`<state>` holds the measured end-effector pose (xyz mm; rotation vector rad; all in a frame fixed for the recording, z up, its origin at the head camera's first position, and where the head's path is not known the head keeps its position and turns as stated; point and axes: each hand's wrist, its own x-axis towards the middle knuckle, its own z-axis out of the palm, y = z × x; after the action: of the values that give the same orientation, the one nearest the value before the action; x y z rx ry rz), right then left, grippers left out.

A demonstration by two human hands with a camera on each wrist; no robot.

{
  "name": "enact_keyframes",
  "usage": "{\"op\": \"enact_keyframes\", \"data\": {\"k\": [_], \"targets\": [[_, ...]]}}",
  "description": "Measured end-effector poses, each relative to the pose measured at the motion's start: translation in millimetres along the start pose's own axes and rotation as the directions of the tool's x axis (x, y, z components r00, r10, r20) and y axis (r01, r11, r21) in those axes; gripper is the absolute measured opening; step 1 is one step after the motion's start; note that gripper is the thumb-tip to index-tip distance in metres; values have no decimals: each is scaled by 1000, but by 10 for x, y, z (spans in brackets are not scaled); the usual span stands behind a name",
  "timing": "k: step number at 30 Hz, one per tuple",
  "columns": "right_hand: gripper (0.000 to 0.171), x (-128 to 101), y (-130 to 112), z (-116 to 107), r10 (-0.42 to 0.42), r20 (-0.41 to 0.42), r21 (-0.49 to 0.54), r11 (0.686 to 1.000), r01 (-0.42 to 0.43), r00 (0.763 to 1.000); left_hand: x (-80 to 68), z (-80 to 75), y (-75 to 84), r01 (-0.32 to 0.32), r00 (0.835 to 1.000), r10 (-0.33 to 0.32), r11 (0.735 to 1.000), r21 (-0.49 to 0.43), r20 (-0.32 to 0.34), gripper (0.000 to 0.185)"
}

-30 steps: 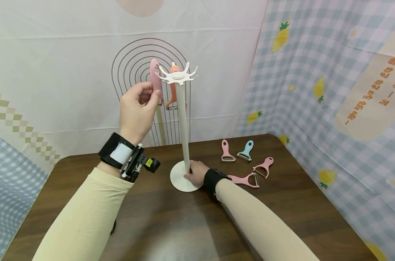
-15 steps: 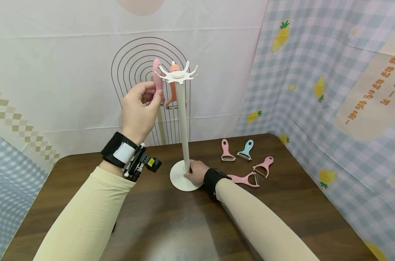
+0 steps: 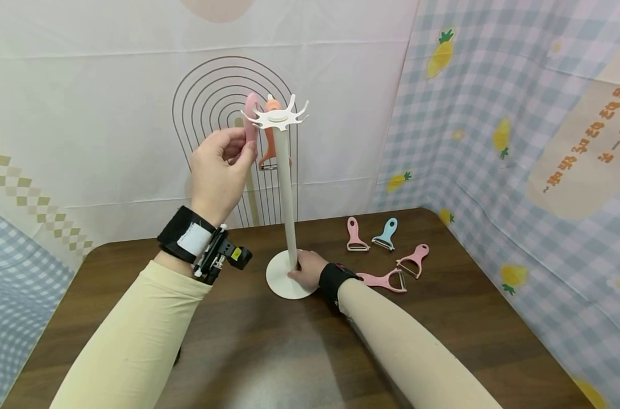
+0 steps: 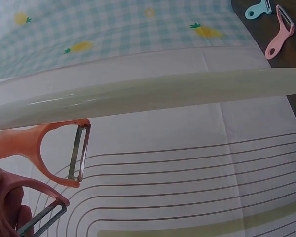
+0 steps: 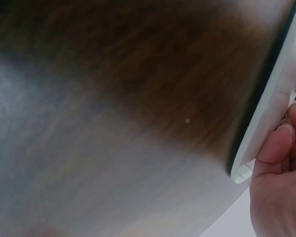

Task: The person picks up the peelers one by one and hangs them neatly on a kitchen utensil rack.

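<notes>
A white stand (image 3: 285, 193) with a ring of upturned hooks (image 3: 278, 117) on top rises from a round base (image 3: 284, 287). My left hand (image 3: 219, 170) pinches a pink peeler (image 3: 250, 119), its handle loop level with a left hook and overlapping it in the head view. In the left wrist view the pink peeler's blade (image 4: 43, 217) points away from my fingers. An orange peeler (image 3: 270, 142) hangs from a rear hook, partly behind the pole. My right hand (image 3: 310, 269) grips the pole's foot just above the base; in the right wrist view its fingers (image 5: 277, 143) lie at the base.
Right of the stand, a pink peeler (image 3: 353, 234), a blue peeler (image 3: 385, 235) and two more pink ones lie on the dark wooden table (image 3: 238, 352). A white cloth backdrop (image 3: 110, 125) hangs close behind; a checked cloth (image 3: 494, 199) borders the right.
The pink peeler in my left hand has shifted slightly right, closer in against the hooks. My right hand keeps its hold at the foot of the stand.
</notes>
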<state>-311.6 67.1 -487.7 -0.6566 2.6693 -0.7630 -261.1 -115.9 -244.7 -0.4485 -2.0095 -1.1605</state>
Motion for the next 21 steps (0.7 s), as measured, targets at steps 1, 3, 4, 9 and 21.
{"op": "enact_keyframes", "data": {"k": [1,3,4,9,21], "targets": [[40,1,1,1,-1,-1,-1,1000,1,1000,-2,1,-3,1,1000,-1,1000,5,3,19],[40,3,4,4,-1,-4,-2,1000,1,1000,-9,7,-12,9,1000,-9,1000,18,11,19],[40,4,6,6,-1,-5,-3,1000,1,1000,-14,9,-16,14,1000,-14,1000,23,15,20],[40,5,9,16,4,-8,4,1000,-4,1000,-51,23,-56,18,1000,-19,999,34,25,21],[40,-5,-19,14,22,-7,-10,1000,-22,1000,-154,-65,-92,1,998,-4,999,39,66,26]]}}
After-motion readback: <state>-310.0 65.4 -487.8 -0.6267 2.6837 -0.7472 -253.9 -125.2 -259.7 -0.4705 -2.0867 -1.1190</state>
